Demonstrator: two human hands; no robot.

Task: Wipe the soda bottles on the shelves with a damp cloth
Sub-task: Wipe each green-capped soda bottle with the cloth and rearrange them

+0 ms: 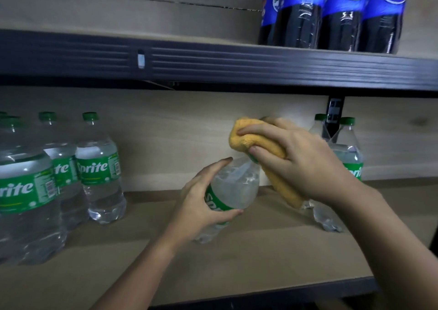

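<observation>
A pale wood-backed store shelf with dark metal edging holds rows of soda, seen from a head-worn camera looking forward and down. At its middle, a clear Sprite bottle with a green label leans to the right, its base on the lower shelf board. The person's left hand grips it around the label, fingers curled behind the body and thumb across the front, so the lower half of the label is covered. The right hand clutches a folded yellow cloth and presses it over the top of the bottle; the cap and neck are hidden under the cloth and fingers, and only a sliver of green shows there. A tail of the cloth hangs down below the palm.

Just behind the right hand stand two more Sprite bottles, largely blocked by the wrist, with green caps and part of a label visible. A dark bracket hangs from the shelf above them. At the left, a group of Sprite bottles stands upright, the nearest ones cut off by the frame edge. On the upper shelf, four dark Pepsi bottles with blue labels stand at the right, their tops out of frame. A small white tag on the shelf edge is too blurred to read.
</observation>
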